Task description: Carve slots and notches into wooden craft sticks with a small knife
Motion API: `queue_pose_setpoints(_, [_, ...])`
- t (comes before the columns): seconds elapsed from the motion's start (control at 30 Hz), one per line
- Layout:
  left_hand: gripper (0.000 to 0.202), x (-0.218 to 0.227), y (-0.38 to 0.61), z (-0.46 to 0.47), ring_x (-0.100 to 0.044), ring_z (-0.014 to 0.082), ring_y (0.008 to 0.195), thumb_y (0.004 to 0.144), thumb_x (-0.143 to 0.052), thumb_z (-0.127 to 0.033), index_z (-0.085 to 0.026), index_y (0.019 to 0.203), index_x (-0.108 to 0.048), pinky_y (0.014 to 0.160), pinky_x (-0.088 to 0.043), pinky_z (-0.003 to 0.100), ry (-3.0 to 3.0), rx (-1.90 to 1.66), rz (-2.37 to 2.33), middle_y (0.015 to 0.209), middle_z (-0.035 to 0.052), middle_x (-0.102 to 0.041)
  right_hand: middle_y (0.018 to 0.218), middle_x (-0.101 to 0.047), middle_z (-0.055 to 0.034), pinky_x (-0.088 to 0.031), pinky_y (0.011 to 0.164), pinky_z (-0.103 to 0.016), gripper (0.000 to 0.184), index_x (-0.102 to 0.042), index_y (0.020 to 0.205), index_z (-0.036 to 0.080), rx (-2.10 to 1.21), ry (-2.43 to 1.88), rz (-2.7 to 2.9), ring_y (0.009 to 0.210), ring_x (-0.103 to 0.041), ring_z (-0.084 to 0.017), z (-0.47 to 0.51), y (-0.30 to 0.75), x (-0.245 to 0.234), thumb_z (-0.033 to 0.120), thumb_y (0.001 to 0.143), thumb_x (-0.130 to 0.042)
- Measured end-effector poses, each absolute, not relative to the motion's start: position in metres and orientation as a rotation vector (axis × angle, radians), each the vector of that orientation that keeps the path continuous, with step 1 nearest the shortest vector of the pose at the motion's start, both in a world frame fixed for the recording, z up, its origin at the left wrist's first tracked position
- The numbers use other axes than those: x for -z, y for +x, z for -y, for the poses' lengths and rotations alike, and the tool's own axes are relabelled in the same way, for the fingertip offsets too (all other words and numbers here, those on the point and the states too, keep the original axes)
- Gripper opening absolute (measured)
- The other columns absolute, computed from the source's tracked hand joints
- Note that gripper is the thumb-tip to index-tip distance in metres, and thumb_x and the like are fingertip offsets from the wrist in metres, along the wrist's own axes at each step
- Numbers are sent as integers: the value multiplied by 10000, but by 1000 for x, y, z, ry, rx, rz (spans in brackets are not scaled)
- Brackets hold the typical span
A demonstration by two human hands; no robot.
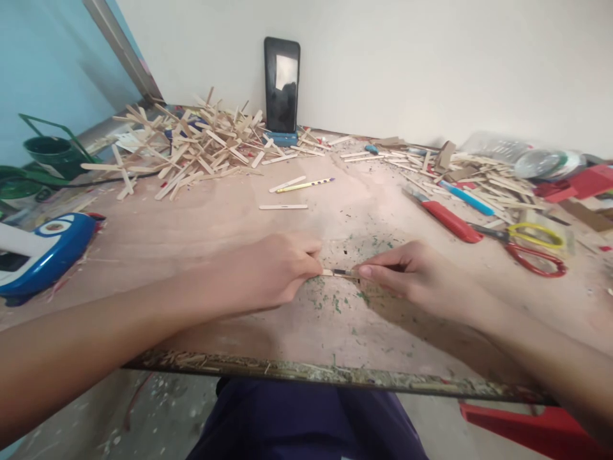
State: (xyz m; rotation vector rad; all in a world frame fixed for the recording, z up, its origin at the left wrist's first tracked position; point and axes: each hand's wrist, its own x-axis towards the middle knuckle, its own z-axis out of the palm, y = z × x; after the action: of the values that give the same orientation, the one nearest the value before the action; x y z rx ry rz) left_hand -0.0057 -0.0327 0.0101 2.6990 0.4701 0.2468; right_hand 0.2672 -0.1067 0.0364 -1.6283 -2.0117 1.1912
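Observation:
My left hand [282, 268] is closed low over the table, gripping the left end of a small wooden craft stick [327, 273]. A dark strip [342, 273] shows on the stick between my two hands. Thumb and forefinger of my right hand [412, 273] pinch the right end, so that part is hidden. Green shavings [335, 302] are scattered on the wood just below the stick. A tiny black square [345, 252] lies just beyond it.
A heap of craft sticks [211, 144] fills the back left. A phone [281, 86] stands upright against the wall. To the right lie a red-handled cutter [450, 221], scissors [536, 246] and more sticks. A blue-and-white tool [62, 246] sits at left; a yellow pencil [305, 185] lies mid-table.

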Motion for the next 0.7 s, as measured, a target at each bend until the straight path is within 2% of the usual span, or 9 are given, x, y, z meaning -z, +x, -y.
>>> queue_pose_setpoints(0.1, [361,-13,-5,35,-596,170,774,946,-499,9,-181,975,-804,700,-423,319,2786,-205,-447,896,46,-663,635,-295,30,-228,483,-280,515,-641,650,183,-1171,-1629,2023,575,-257,-107,108,265,-39,490,1060,-580])
queue_pose_setpoints(0.2, [269,-17,-5,37,-581,180,771,971,-533,-34,-165,895,-755,694,-436,328,2891,-168,-383,894,61,-667,586,-366,36,-281,497,-285,483,-731,699,178,-1112,-1620,2055,545,-303,-107,109,264,-40,455,1067,-585])
queue_pose_setpoints(0.3, [204,-18,-5,38,-600,208,839,985,-579,-91,-164,871,-732,747,-471,347,3005,-186,-270,913,81,-687,618,-625,13,-368,524,-280,397,-828,833,177,-985,-1568,2132,549,-483,-117,111,266,-38,376,1080,-589])
queue_pose_setpoints(0.4, [152,-17,-6,38,-613,222,863,974,-612,-101,-151,930,-748,771,-489,363,3081,-255,-192,931,84,-703,851,-841,-38,-469,599,-270,312,-872,1011,178,-833,-1468,2244,630,-668,-130,112,270,-34,297,1090,-595])
queue_pose_setpoints(0.47, [146,-16,-7,37,-616,220,850,977,-618,-104,-140,966,-758,763,-489,362,3120,-307,-166,924,78,-706,937,-872,-60,-510,648,-269,302,-878,1074,177,-767,-1426,2297,675,-727,-137,112,272,-31,283,1097,-596])
queue_pose_setpoints(0.57, [155,-15,-9,35,-627,213,842,988,-611,-106,-128,995,-764,755,-494,358,3113,-369,-146,920,67,-711,962,-879,-70,-526,663,-265,304,-884,1081,168,-748,-1419,2311,688,-745,-141,112,274,-30,295,1097,-608])
queue_pose_setpoints(0.7, [145,-14,-10,33,-637,212,843,996,-619,-125,-133,988,-763,742,-495,360,3057,-341,-131,906,62,-705,792,-837,-38,-488,586,-270,336,-888,1010,173,-812,-1476,2257,589,-661,-131,110,272,-32,341,1089,-608])
